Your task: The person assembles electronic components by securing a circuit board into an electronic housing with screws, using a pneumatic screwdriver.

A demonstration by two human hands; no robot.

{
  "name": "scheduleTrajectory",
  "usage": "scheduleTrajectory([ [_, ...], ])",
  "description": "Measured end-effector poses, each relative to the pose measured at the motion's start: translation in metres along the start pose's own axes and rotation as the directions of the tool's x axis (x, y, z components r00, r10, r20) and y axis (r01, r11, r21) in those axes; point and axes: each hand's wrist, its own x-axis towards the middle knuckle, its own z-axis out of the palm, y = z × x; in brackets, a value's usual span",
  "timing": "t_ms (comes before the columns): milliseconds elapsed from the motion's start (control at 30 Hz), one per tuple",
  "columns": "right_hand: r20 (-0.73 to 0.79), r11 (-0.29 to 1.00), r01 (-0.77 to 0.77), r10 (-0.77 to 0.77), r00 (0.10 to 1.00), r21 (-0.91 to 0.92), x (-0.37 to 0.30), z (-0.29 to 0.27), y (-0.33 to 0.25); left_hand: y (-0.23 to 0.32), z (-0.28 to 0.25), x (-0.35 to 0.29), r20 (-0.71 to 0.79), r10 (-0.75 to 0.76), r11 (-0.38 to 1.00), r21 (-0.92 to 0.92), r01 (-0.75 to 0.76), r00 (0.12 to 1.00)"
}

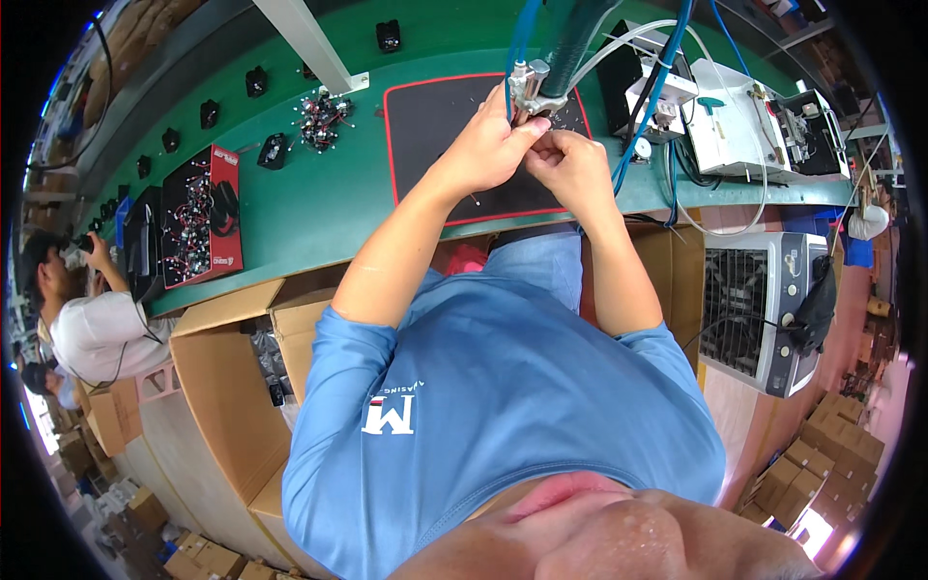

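Both my hands are close together under a metal tool head (535, 89) with blue air tubes, fixed to a dark green upright cylinder (578, 39). My left hand (491, 145) is closed, its fingertips reaching up beside the metal head and its thumb pointing toward the right hand. My right hand (572, 166) is pinched closed just below the head. Whatever the fingers hold is hidden or too small to name. Beneath them lies a black mat (418, 121) with a red border, with a few tiny pieces scattered on it near the hands.
Left on the green bench are a heap of small wired parts (324, 121), a black housing (273, 152) and a red box (228, 184) of similar parts. Black pieces (256, 82) line the far strip. A white machine case (725, 121) stands right. A co-worker (106, 333) sits far left.
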Motion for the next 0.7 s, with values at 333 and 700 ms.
scheduleTrajectory([
  [333, 0.066, 0.984, -0.085, 0.076, 0.995, 0.157, -0.002, -0.005, -0.006, 0.011, -0.004, -0.005, 0.047, -0.052, 0.998, -0.017, 0.053, 0.998],
  [700, -0.03, 0.988, 0.041, -0.037, 0.999, 0.147, -0.009, 0.015, 0.002, 0.003, -0.001, -0.008, 0.027, -0.001, 0.995, -0.101, 0.004, 1.0],
])
